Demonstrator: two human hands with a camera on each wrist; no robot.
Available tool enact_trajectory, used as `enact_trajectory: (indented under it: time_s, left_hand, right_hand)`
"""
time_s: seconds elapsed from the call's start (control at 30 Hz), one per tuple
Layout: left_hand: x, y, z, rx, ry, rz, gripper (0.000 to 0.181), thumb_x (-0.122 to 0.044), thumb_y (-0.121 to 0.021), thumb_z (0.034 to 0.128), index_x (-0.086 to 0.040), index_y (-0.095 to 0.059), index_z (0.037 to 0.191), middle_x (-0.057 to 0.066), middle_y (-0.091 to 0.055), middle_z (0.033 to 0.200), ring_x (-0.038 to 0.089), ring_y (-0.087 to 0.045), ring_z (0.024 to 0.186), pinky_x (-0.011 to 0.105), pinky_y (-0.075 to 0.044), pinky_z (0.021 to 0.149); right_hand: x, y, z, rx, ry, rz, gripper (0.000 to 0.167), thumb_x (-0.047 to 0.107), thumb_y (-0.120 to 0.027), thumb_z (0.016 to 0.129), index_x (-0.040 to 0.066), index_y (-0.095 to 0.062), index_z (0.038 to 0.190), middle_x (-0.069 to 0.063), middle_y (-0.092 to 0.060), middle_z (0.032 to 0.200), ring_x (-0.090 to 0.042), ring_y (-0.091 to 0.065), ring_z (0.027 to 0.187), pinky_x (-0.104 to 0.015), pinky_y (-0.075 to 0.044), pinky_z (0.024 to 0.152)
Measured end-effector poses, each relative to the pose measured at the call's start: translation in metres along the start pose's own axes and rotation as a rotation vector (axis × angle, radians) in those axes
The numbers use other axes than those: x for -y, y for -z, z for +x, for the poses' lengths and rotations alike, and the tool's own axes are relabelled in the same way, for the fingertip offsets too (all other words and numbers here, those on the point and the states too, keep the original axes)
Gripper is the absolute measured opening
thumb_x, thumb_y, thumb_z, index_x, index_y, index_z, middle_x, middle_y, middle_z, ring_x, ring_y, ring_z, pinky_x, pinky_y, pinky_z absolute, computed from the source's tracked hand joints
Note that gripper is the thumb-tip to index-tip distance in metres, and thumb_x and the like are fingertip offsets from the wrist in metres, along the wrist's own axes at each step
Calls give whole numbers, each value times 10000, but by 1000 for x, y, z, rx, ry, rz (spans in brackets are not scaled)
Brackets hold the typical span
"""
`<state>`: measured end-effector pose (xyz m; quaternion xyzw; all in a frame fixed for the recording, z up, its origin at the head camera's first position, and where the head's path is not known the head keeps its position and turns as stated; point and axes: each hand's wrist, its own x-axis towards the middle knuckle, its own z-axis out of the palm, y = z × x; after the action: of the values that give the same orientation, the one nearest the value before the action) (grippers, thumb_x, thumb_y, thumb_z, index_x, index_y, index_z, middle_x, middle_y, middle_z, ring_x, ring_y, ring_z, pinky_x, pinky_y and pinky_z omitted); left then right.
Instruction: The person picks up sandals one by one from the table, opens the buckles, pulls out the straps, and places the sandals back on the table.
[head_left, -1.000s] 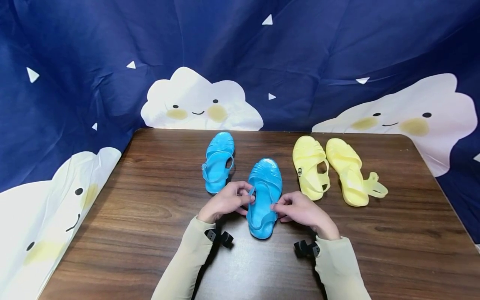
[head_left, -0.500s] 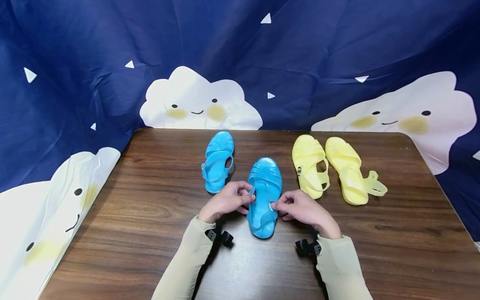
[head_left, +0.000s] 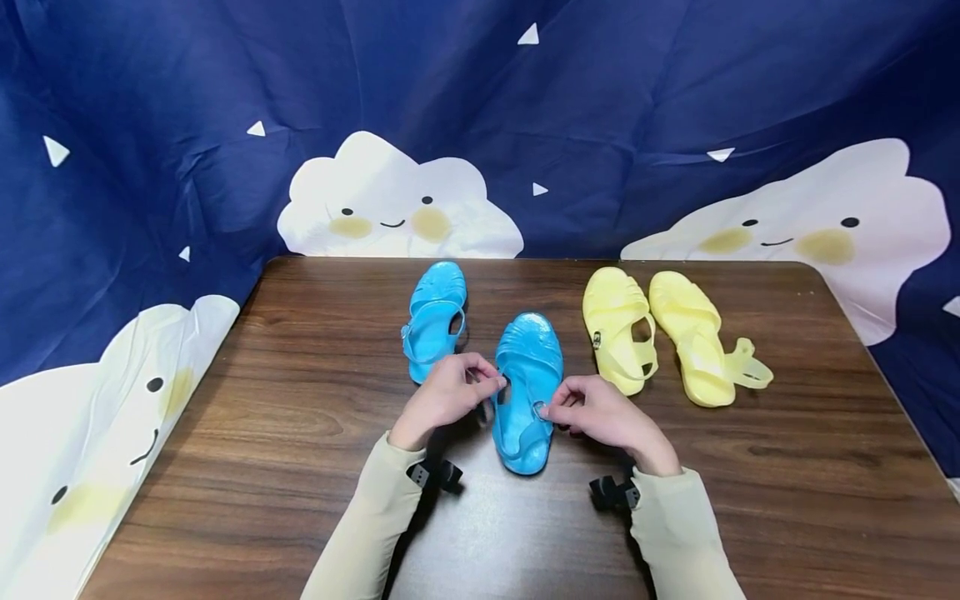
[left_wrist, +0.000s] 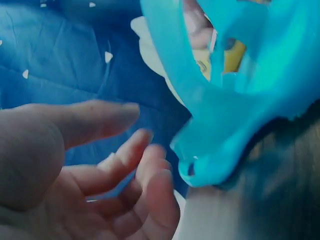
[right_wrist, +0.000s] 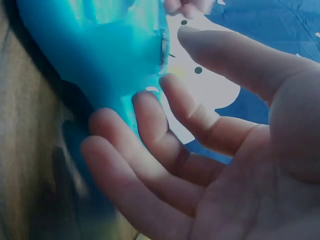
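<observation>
A blue jelly sandal (head_left: 528, 358) lies on the wooden table between both hands, toe pointing away. My left hand (head_left: 448, 396) is at its left side; in the left wrist view the thumb and fingers are apart, with nothing between them, beside the blue strap (left_wrist: 200, 115). At the sandal's right side is my right hand (head_left: 600, 410), its fingertips beside a small metal buckle (right_wrist: 164, 47). In the right wrist view a gap shows between thumb and forefinger, and the other fingers are loosely bent against or near the sandal's side; contact is unclear.
Another blue sandal (head_left: 437, 287) lies farther back on the left, its heel partly behind my left hand. Two yellow sandals (head_left: 617, 304) lie to the right, one with its strap spread outward. A dark blue curtain (head_left: 585, 100) with clouds hangs behind the wooden table (head_left: 300, 433).
My left hand has let go of the sandal's left side and drawn slightly left and up. The buckle shows more clearly by my right fingertips, which have barely moved.
</observation>
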<state>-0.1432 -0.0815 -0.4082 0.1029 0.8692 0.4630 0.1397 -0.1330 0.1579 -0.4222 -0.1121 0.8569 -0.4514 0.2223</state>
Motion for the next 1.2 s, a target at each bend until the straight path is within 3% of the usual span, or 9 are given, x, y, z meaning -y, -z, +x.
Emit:
enact_trajectory:
  time_s: [0.17,0.37,0.53,0.63,0.77,0.9,1.07,1.2]
  left_hand:
    - [-9,-6,-5,110,-114,130,110,-229,-685,889,-127,-724,875,-34,-657,781,102,-546,688,205,-450,608]
    - [-15,-18,-8,273,-142,296,211,-314,-691,890,-116,-730,950,-62,-673,808,34,-531,678,177,-441,618]
    - [-16,-26,-8,335,-144,380,283,-344,-669,907,-93,-710,1031,-64,-566,767,55,-462,644,180,-372,585]
    - [-17,-28,-8,335,-124,390,305,-330,-661,915,-90,-692,1102,-45,-532,781,85,-458,674,198,-360,594]
    - [-19,-31,-11,290,-129,414,309,-290,-664,916,-96,-677,1156,-7,-586,875,108,-489,773,214,-403,654]
    - [-24,-34,-15,223,-176,490,300,-277,-671,914,-115,-686,1166,24,-612,952,120,-506,810,219,-420,668]
    - [-31,-39,-17,162,-234,584,286,-302,-685,902,-154,-711,1146,5,-612,1008,165,-483,887,285,-350,746]
    - [-30,-43,-14,150,-286,545,266,-281,-697,895,-133,-717,1115,-6,-640,1037,170,-492,961,307,-383,839]
  right_hand:
    - [3,-5,1,-7,10,-13,227,260,-716,858,47,-640,835,-87,-640,715,-187,-579,615,-290,-489,570]
    - [7,-9,2,-15,-20,12,254,259,-722,856,17,-643,862,-108,-648,746,-191,-601,632,-308,-527,587]
    - [6,-11,3,-11,-39,-10,258,249,-731,842,11,-638,883,-62,-641,779,-176,-604,644,-299,-526,586]
    - [5,-11,4,-15,-22,-47,227,219,-725,827,16,-636,874,-52,-645,787,-149,-591,651,-288,-501,595]
    - [4,-9,3,-21,5,-90,191,196,-708,821,24,-642,871,-40,-645,792,-120,-564,672,-272,-483,616]
    - [3,-4,1,-20,30,-90,203,230,-706,839,34,-662,874,-35,-649,775,-124,-570,670,-270,-487,617]
    - [0,4,-2,-7,42,-44,218,268,-722,854,54,-694,887,-32,-659,756,-182,-614,677,-301,-511,624]
    - [-2,8,-4,-5,41,-10,196,248,-734,849,57,-708,885,-34,-663,758,-232,-628,702,-329,-530,633]
